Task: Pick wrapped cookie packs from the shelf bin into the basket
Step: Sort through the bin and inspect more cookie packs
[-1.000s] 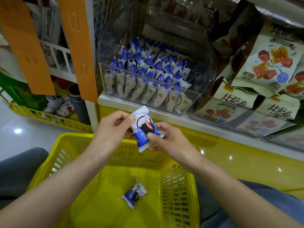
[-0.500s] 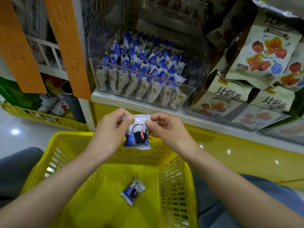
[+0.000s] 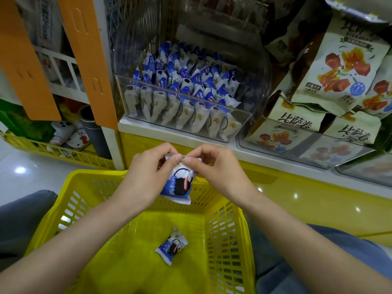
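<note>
Cookie pack [image 3: 177,183] hangs in mid-air from the head view, long axis running top to bottom, just over the far wall of the basket [image 3: 229,240]. Left hand [image 3: 148,172] pinches the top seam's left corner, right hand [image 3: 218,168] the right corner, each grip narrow and holding wrapper. Open basket floor lies below and nearer, where a second pack [image 3: 171,246] rests. Farther back, the shelf bin [image 3: 254,85] is well stocked. The drop looks straight down and slightly near; both hands are equally close.

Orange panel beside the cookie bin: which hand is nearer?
Left. The left hand sits below-right of the orange panel; the right hand lies farther right, both pinching one cookie pack.
</note>
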{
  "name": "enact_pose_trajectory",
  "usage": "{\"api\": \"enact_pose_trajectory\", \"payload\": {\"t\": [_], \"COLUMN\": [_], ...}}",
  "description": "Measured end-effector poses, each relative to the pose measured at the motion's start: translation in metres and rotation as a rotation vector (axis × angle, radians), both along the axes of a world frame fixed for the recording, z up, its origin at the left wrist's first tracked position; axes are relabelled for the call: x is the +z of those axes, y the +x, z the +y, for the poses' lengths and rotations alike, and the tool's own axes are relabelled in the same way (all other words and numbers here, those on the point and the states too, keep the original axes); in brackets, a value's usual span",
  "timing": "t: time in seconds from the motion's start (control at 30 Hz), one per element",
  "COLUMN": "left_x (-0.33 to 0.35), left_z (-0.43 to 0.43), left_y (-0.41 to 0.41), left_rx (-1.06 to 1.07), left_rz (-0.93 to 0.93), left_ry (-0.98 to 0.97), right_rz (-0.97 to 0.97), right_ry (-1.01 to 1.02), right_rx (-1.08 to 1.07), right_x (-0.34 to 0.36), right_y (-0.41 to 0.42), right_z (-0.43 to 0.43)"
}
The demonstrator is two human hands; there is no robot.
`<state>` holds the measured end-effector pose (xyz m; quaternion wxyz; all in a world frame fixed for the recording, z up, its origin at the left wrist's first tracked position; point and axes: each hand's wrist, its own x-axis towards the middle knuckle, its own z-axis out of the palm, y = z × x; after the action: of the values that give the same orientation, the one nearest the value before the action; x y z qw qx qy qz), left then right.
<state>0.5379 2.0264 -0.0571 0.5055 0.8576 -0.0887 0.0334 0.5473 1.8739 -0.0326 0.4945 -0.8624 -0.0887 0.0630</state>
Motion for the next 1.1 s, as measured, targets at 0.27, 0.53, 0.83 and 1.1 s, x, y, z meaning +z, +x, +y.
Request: {"api": "enact_pose_trajectory", "payload": {"t": [0.27,0.53,0.83,1.1], "left_x": [-0.004,0.004,0.014,0.012], "left_z": [-0.002,-0.007,-0.004,-0.008], "left_y": [0.006,0.01,0.005,0.005], "left_rx": [0.002,0.074,0.095,0.006], "left_rz": [0.183,0.616,0.477,0.4], "left_ry": [-0.171,-0.423,-0.691,-0.616], "right_rz": [-0.266,-0.421,-0.64,0.205], "right_ry": [-0.31,-0.092,-0.479,0.141], "right_rx": [0.023,-0.139,0.212,-0.084], "right_x": [0.002,0.009,0.002,0.004], "right_y": [0.0,0.002,-0.011,-0.01], "right_z": [-0.002,-0.012,-0.01,-0.001]}}
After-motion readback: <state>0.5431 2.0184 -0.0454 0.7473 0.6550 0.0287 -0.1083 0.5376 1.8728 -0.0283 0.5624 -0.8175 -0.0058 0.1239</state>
